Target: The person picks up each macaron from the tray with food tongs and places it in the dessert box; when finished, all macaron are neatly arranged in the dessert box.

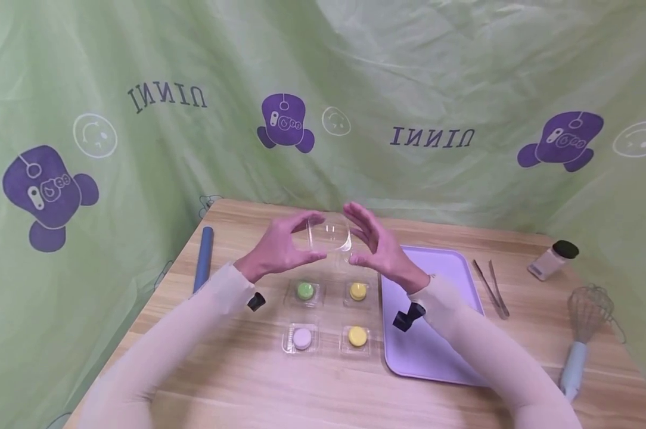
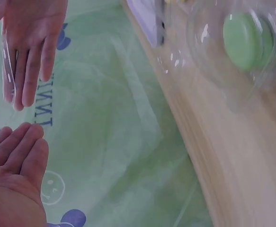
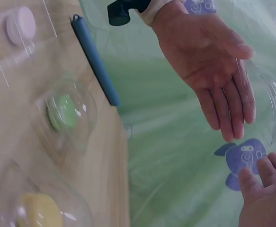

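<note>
Both hands are raised over the back of the table with a clear plastic lid (image 1: 331, 232) between them. My left hand (image 1: 277, 245) has its thumb below and its fingers above the lid's left side. Mirroring it, my right hand (image 1: 384, 247) spans the lid's right side with thumb and long fingers. Nearer on the table sit small clear plastic boxes, each with one macaron: a green macaron (image 1: 305, 291) and a yellow macaron (image 1: 357, 291) behind, a lilac macaron (image 1: 302, 338) and another yellow macaron (image 1: 357, 336) in front. A clear dome covers the green macaron (image 2: 244, 41).
A purple tray (image 1: 435, 351) lies right of the boxes, under my right forearm. Beyond it are metal tongs (image 1: 491, 289), a dark-capped jar (image 1: 550, 261) and a whisk (image 1: 580, 339). At the left edge lies a blue rod (image 1: 204, 259). Green curtain (image 1: 323, 173) hangs behind the table.
</note>
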The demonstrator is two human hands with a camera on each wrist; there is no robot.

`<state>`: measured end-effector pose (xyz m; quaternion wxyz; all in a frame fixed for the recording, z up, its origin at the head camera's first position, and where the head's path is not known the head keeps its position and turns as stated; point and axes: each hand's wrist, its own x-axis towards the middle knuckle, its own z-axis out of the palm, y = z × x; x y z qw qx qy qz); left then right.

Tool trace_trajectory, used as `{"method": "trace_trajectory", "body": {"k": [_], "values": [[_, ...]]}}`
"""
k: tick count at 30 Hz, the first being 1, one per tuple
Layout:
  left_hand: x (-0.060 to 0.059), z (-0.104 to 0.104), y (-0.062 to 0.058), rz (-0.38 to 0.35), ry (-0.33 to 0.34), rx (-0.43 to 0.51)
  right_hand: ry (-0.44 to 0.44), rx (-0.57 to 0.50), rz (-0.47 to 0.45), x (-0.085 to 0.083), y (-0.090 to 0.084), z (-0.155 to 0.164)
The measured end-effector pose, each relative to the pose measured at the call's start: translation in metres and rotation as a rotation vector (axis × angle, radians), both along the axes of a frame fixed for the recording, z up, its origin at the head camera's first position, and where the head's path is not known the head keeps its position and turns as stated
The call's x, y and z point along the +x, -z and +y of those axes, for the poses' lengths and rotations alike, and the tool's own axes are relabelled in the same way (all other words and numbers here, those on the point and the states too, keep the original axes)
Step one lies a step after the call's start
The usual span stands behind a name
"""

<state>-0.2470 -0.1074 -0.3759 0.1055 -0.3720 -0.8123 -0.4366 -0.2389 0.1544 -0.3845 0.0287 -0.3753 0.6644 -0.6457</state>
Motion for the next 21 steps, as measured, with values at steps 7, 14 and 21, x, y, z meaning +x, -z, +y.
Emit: {"method": "trace_trajectory", "body": {"k": [7,14,21], "values": [[0.023,-0.001,0.009,-0.057,0.041,-0.03,0.051,0.114,0.092,0.023,0.009,-0.005],[0.041,-0.008,0.017,0.044,0.018,-0.064,0.132,0.159,0.164,0.038,0.025,-0.012],[0.065,-0.017,0.026,0.122,-0.003,-0.084,0.162,0.254,0.26,0.055,0.036,-0.02]]}}
